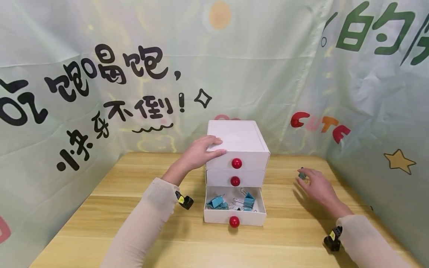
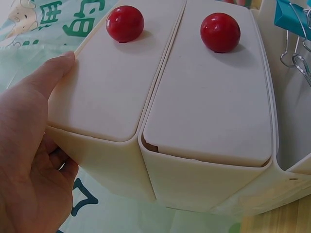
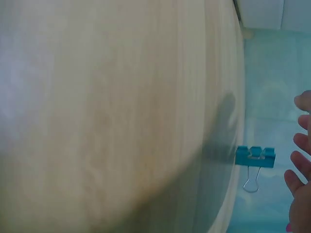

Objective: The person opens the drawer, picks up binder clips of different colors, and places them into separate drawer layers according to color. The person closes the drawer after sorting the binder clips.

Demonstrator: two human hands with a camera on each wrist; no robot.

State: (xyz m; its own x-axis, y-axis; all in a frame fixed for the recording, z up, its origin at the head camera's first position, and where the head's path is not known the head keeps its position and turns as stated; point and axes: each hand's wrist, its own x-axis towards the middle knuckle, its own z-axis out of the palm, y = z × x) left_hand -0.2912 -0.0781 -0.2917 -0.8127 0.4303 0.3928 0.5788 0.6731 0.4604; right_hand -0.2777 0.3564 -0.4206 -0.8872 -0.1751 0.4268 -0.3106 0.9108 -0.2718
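A white three-drawer box [image 1: 234,136] with red knobs stands on the table. My left hand [image 1: 202,149] rests on its top at the left front, the thumb along the front edge; in the left wrist view the thumb [image 2: 60,65] touches the rim of the top drawer. The bottom drawer [image 1: 214,216] is pulled out and holds several teal binder clips [image 1: 248,201]. Off to the right, my right hand [image 1: 318,186] is beside another teal binder clip [image 1: 302,175]. In the right wrist view that binder clip [image 3: 255,157] shows a gap from the spread fingers [image 3: 301,141].
The upper drawers, with red knobs [image 1: 236,163], are closed. Printed cloth [image 1: 187,74] hangs behind the wooden table [image 1: 134,193] and along both sides. A small black camera [image 1: 185,201] is strapped to the left wrist, another [image 1: 333,239] to the right.
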